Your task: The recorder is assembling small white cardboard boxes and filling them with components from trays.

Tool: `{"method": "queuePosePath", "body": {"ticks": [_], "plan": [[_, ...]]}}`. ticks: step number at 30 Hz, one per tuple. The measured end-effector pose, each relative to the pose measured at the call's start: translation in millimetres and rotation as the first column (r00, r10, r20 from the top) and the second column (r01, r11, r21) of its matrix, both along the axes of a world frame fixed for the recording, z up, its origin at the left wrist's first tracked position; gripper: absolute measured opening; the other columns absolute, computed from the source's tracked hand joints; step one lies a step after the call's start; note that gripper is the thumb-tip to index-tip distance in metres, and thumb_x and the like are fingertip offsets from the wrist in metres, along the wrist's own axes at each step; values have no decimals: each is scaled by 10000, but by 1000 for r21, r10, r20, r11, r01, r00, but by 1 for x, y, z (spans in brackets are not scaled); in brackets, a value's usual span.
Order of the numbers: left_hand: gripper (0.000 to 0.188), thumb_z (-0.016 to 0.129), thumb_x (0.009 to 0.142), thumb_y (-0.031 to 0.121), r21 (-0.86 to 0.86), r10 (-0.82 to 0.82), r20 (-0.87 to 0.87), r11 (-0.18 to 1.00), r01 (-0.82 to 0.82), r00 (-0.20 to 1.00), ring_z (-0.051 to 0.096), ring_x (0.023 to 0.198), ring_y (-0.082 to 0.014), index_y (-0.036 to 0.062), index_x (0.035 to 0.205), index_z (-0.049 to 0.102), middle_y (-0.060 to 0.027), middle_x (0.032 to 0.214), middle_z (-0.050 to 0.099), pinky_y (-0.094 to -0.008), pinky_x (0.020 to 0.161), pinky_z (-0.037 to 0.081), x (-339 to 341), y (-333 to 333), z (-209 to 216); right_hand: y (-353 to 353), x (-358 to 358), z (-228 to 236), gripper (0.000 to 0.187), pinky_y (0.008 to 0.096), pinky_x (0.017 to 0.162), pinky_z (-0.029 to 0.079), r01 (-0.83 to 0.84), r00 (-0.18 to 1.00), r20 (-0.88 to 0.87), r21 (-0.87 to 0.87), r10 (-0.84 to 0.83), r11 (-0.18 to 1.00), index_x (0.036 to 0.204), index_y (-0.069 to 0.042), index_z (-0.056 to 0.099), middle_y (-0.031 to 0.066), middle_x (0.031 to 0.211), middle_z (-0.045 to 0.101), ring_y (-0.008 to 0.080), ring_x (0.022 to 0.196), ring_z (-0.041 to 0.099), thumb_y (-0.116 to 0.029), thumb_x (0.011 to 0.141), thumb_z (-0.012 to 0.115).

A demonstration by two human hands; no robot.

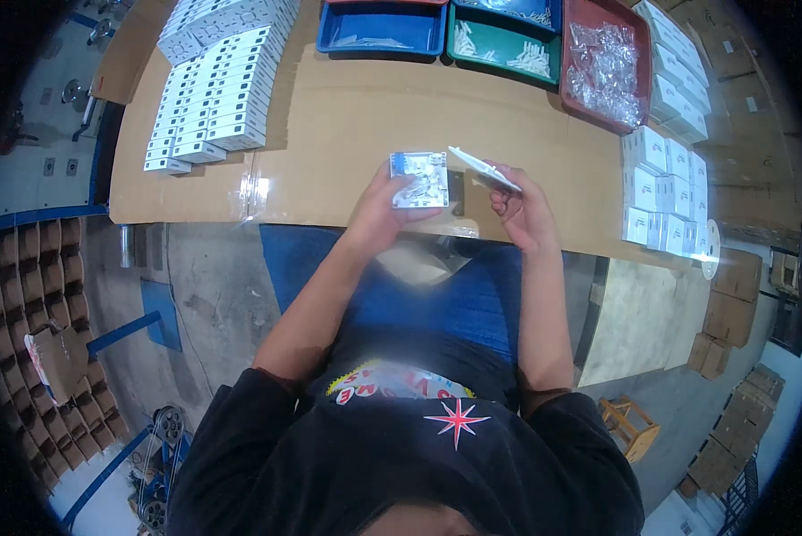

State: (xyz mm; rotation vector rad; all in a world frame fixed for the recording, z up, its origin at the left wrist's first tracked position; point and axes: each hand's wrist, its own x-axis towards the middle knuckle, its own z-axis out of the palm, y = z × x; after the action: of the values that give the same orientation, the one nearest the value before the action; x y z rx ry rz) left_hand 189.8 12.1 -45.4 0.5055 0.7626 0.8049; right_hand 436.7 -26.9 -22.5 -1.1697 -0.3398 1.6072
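My left hand (378,214) is closed around a small square white box (432,192), its thumb lying across the top face. That face looks open, with shiny clear and white pieces inside and a blue patch at one corner; the exact contents are too small to make out. To the right, my right hand (528,210) pinches a thin flat white piece (483,167), seen nearly edge-on and tilted. A narrow gap separates this piece from the box. Both hands are above the near edge of the cardboard-covered table (347,143).
Stacked white boxes (213,98) stand at the left, with more white boxes (664,188) at the right. Along the back are a blue tray (381,52), a green tray (499,65) with small white parts, and a red tray (588,116) with clear plastic bags.
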Motion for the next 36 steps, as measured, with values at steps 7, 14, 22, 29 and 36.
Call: {"method": "queuePosePath", "body": {"ticks": [7, 14, 22, 29, 36], "plan": [[498, 474, 1067, 303, -129, -50, 241, 988, 83, 969, 595, 1288, -378, 51, 1486, 381, -192, 1427, 560, -598, 1076, 506, -2, 1, -11, -2, -21, 20, 304, 312, 784, 619, 37, 998, 39, 158, -43, 987, 1224, -4, 624, 134, 1121, 696, 179, 1007, 693, -61, 933, 689], [538, 451, 1076, 444, -114, -70, 250, 988, 101, 966, 532, 1365, -367, 132, 1512, 409, -166, 1517, 489, -602, 1104, 474, 5, -5, -3, -2, -23, 9, 162, 384, 1079, 493, -11, 996, 82, 451, -29, 892, 1015, -23, 625, 217, 1291, 657, 252, 1199, 630, 103, 914, 638], [550, 457, 1070, 478, -123, -101, 367, 980, 156, 925, 510, 1383, -360, 166, 1520, 400, -141, 1538, 470, -655, 1095, 454, 0, -4, -2, -3, -30, 11, 183, 378, 1081, 465, -70, 971, 232, 500, -55, 863, 957, -22, 661, 185, 1309, 654, 244, 1234, 607, 133, 867, 625], [455, 499, 1076, 399, -120, -85, 398, 982, 144, 913, 534, 1345, -330, 167, 1462, 434, -144, 1470, 503, -604, 1042, 511, 1, -5, -7, -7, -45, 20, 234, 344, 1019, 491, -371, 657, 734, 516, -175, 772, 1003, 3, 739, 109, 1197, 673, 232, 1185, 624, 114, 821, 644], [447, 510, 1078, 383, -108, -94, 353, 984, 140, 931, 533, 1345, -307, 188, 1470, 416, -123, 1462, 513, -582, 1033, 513, -1, -4, -13, -3, -59, 27, 287, 335, 996, 502, -325, 614, 757, 502, -225, 802, 1085, -16, 711, 111, 1148, 691, 233, 1114, 662, 89, 819, 682]]}}
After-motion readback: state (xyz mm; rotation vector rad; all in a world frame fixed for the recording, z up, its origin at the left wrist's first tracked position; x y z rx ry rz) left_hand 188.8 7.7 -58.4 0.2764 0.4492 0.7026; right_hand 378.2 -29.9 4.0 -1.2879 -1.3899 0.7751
